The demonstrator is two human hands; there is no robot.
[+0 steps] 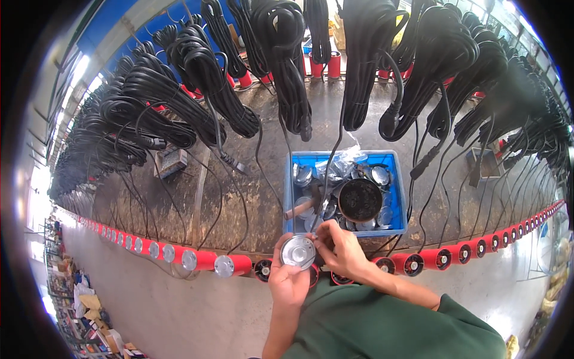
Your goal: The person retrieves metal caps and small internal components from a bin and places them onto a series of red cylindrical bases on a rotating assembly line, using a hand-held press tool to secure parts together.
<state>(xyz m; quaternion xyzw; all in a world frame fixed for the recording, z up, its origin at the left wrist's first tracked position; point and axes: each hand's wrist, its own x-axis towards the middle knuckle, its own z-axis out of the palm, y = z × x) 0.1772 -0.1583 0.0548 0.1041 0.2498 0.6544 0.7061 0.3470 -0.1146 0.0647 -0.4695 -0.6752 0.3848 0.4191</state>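
A person in a dark green shirt has both bare hands up near the close edge of the tabletop. The left hand holds a round silver disc, with the thumb on its lower part and the other fingers around its left side. The disc has rings on its face. The right hand is at the right edge of the disc. Its fingers are bent and close together, but I cannot tell if they pinch something small.

Just by the hands, a long row of red tubes runs along the near edge, left and right. On the left, the tubes have flat silver ends. Next to the hands and on the right, the ends are dark inside with a pale spot in the middle.

A little past the hands sits a blue bin. In it are lots of silver round parts, a clear plastic bag and a round tub of dark stuff. A wooden handle pokes out over the bin's left side.

Farther back, a small metal box is on the left and an open box is on the right. Big bundles of black cord hang above. Behind them are more red tubes.
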